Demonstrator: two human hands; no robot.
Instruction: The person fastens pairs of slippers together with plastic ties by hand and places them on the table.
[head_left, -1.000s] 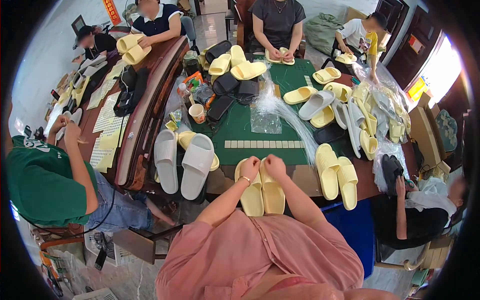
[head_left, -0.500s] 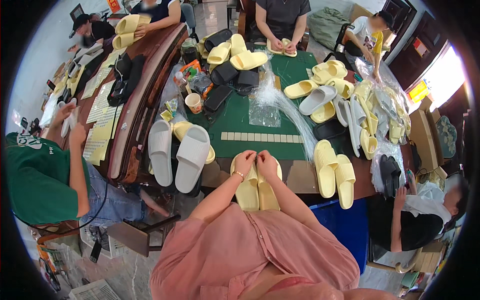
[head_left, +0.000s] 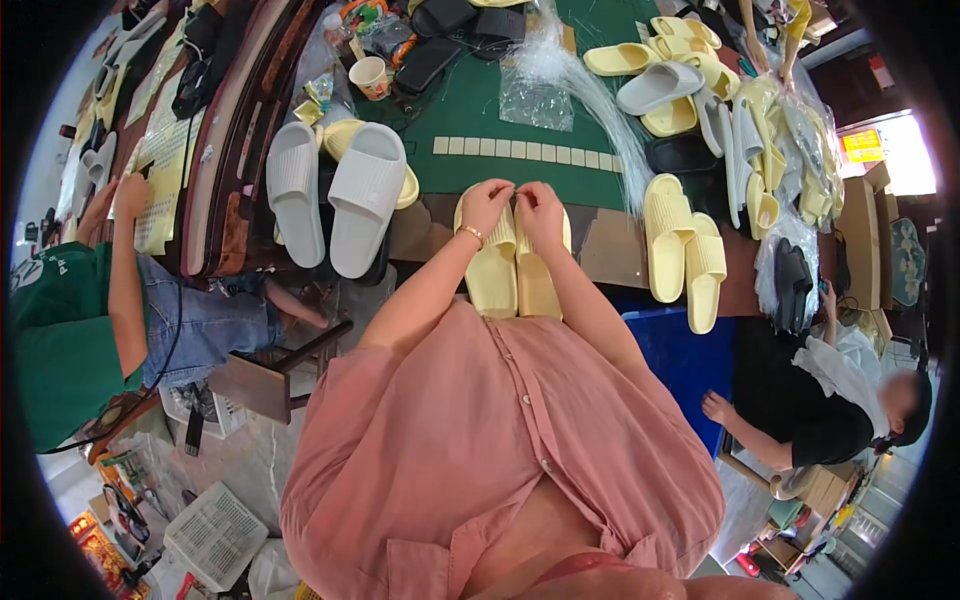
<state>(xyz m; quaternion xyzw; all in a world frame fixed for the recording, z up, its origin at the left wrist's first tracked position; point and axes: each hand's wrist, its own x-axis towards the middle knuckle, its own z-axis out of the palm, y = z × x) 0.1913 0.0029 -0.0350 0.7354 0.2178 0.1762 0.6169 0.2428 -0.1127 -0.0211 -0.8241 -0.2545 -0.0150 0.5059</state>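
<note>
A pair of pale yellow slippers lies side by side at the table's near edge, a left slipper and a right slipper, their heels against my pink shirt. Over their ribbed straps, my left hand and my right hand meet with fingertips almost touching. Both are closed in a pinch. Whatever sits between the fingers is too small to make out. The hands partly cover the straps and toe ends.
Beyond my hands runs a row of cream tiles, with a bundle of clear strands behind it. Grey slippers stand left, more yellow slippers right. A paper cup stands farther back. Co-workers sit both sides; a blue bin is lower right.
My view has tilted down, so the table sits higher in the picture. My hands stay pinched over the same slippers. The right-hand co-worker's one hand has come down by the blue bin.
</note>
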